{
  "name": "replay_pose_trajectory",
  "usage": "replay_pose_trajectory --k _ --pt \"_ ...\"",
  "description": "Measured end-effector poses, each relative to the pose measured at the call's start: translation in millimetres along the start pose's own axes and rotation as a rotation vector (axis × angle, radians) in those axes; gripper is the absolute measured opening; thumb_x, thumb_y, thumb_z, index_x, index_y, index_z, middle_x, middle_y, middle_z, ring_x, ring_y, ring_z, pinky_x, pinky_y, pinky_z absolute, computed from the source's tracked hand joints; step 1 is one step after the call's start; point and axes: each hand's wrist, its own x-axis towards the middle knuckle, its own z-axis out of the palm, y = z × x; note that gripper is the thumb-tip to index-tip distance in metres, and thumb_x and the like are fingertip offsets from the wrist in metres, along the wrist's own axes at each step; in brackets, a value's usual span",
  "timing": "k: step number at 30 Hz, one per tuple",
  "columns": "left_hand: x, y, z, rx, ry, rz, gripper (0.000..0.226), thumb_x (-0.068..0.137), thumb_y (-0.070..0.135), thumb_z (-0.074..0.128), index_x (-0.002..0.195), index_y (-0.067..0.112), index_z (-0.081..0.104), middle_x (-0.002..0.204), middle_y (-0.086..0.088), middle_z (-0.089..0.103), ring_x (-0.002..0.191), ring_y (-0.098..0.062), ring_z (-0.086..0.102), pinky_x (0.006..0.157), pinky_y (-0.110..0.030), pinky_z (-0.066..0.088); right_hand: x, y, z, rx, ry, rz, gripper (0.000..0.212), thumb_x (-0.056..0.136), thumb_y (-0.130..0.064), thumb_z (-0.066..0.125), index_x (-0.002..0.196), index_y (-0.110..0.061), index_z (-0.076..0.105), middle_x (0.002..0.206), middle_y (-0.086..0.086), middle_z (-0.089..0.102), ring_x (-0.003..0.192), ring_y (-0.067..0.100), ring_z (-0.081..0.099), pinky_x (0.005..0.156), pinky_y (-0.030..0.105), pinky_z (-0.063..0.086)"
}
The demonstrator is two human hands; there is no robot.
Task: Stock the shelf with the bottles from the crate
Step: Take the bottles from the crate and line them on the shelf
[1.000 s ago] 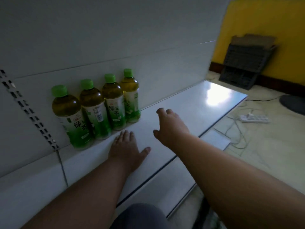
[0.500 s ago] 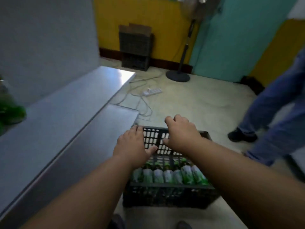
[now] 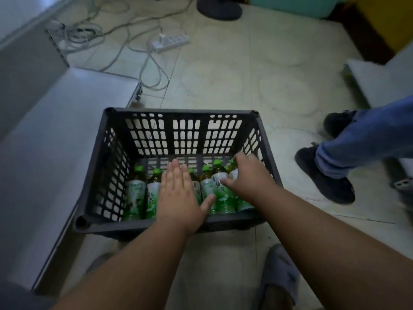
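Down at the crate (image 3: 107,166) now, dark slotted plastic on the floor just beside the low shelf (image 3: 55,139). Bottles (image 3: 136,193) lying in a row along the near wall, green caps pointing away. Left hand (image 3: 181,195) flat over the middle of the row, fingers straight and pressed together, thumb angled out to the right, gripping nothing yet. Right hand (image 3: 250,177) reaching in by the right wall, fingers curled down over the bottles at that end; whether actually pinching one, cannot tell, fingertips hidden behind the knuckles.

Best approach from here, as a judgement: wrap each bottle round the body below the shoulder, not by the cap, then lift straight up to clear the near rim. One bottle per hand, neighbours left undisturbed. Worth minding the other person's shoes (image 3: 326,177) and the power strip (image 3: 169,42) with its cables when turning back to the shelf.
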Motion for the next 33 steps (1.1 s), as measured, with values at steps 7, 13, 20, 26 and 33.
replay_pose_trajectory --k 7,13,20,26,33 --pt "10 0 16 -0.01 -0.046 -0.034 0.104 0.074 0.083 -0.018 0.139 0.005 -0.04 0.149 -0.017 -0.044 0.138 -0.025 -0.041 0.118 -0.041 -0.015 81 13 56 0.069 -0.146 0.054 0.082 0.077 -0.056 0.074 0.14 -0.015 0.041 0.138 0.013 0.047 0.126 0.032 0.046 0.099 0.048 0.047" --pt "19 1 10 0.004 -0.07 -0.028 0.1 0.079 0.079 -0.011 0.142 0.005 -0.036 0.152 -0.016 -0.04 0.139 -0.024 -0.04 0.118 -0.04 -0.016 120 17 106 -0.064 -0.349 0.131 0.104 0.077 -0.061 0.07 0.154 -0.014 0.018 0.151 0.018 0.037 0.137 0.037 0.036 0.101 0.049 0.041" --pt "22 0 9 -0.001 -0.111 -0.026 0.101 0.079 0.079 -0.009 0.144 0.005 -0.033 0.153 -0.015 -0.039 0.139 -0.023 -0.04 0.118 -0.04 -0.015 137 13 123 -0.211 -0.35 0.152 0.091 0.073 -0.034 0.081 0.146 -0.012 0.032 0.151 0.022 0.028 0.133 0.039 0.035 0.101 0.048 0.042" --pt "21 -1 12 0.001 -0.095 -0.015 0.101 0.08 0.079 -0.008 0.146 0.006 -0.031 0.154 -0.014 -0.037 0.141 -0.022 -0.038 0.117 -0.038 -0.016 120 0 117 0.17 -0.351 0.137 0.094 0.071 -0.022 0.084 0.138 -0.026 0.019 0.12 0.016 0.055 0.101 0.037 0.06 0.079 0.047 0.058" --pt "18 -2 10 -0.068 -0.094 -0.014 0.106 0.077 0.084 0.0 0.145 0.009 -0.032 0.157 -0.012 -0.032 0.143 -0.021 -0.031 0.115 -0.036 -0.017 75 -10 48 0.438 -0.138 -0.023 0.069 0.062 -0.028 0.088 0.115 -0.029 0.044 0.106 0.0 0.057 0.088 0.017 0.06 0.059 0.025 0.046"
